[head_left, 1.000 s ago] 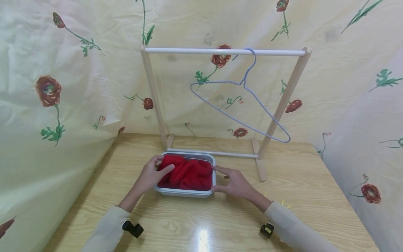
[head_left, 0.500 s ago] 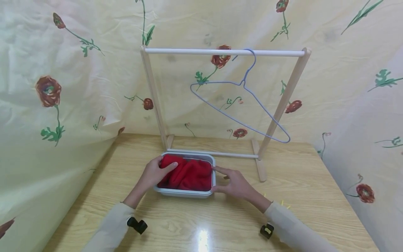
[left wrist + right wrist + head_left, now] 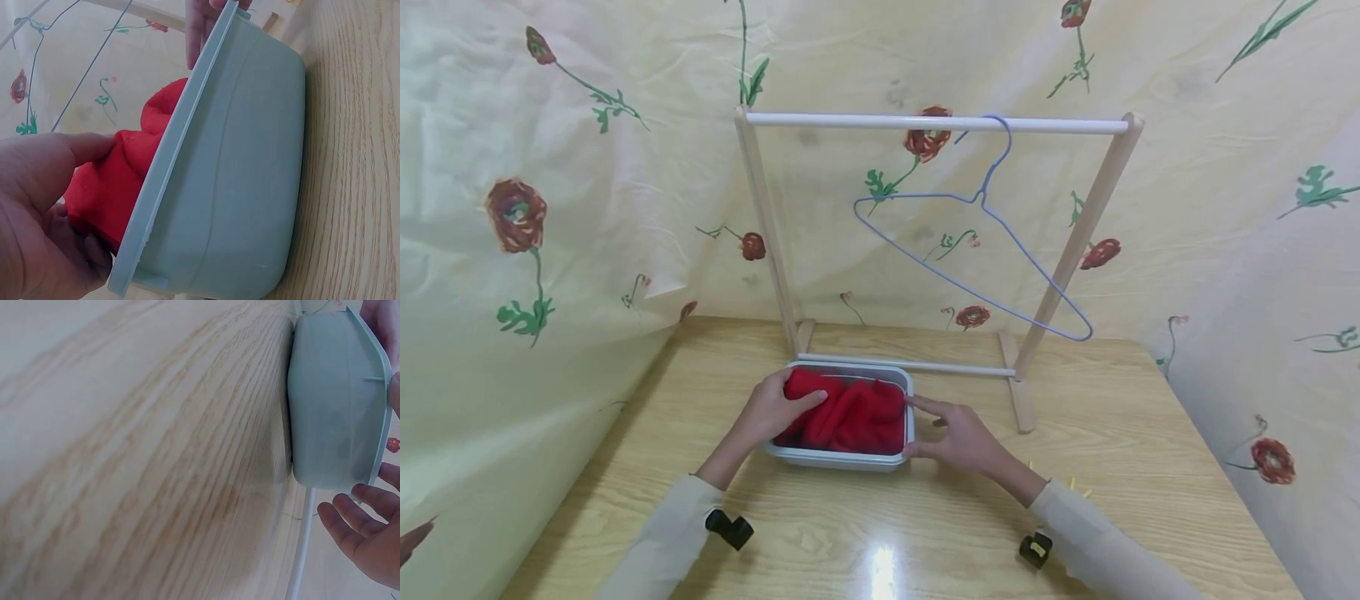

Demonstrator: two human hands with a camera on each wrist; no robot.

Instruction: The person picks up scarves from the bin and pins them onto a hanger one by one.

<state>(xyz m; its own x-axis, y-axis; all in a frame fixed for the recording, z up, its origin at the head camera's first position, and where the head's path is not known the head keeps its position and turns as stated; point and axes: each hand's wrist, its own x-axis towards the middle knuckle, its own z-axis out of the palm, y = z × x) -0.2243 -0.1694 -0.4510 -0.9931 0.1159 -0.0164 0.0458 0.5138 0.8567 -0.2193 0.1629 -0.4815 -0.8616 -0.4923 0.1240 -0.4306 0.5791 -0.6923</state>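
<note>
A red cloth (image 3: 865,417) lies bunched inside a pale blue-grey plastic tub (image 3: 842,460). My left hand (image 3: 772,408) grips the left end of the cloth, thumb (image 3: 94,147) on top and fingers curled under it beside the rim; the left wrist view shows that end bulging above the tub. At the tub's right end, my right hand (image 3: 958,437) touches the rim with a fairly straight index finger and thumb. Its other fingers (image 3: 356,519) spread loosely in the right wrist view. The cloth's lower part is hidden in the tub.
Behind the tub stands a wooden rack with a white top rail (image 3: 865,122) and a lower bar (image 3: 955,367). A blue wire hanger (image 3: 970,287) hangs from the rail, right of centre. Wood-grain table (image 3: 820,533) lies underneath, with flower-patterned fabric (image 3: 610,275) around it.
My left hand has moved slightly right over the cloth, and its fingers have gone behind the cloth's left end, which has shifted a little. The right hand and tub stay nearly where they were.
</note>
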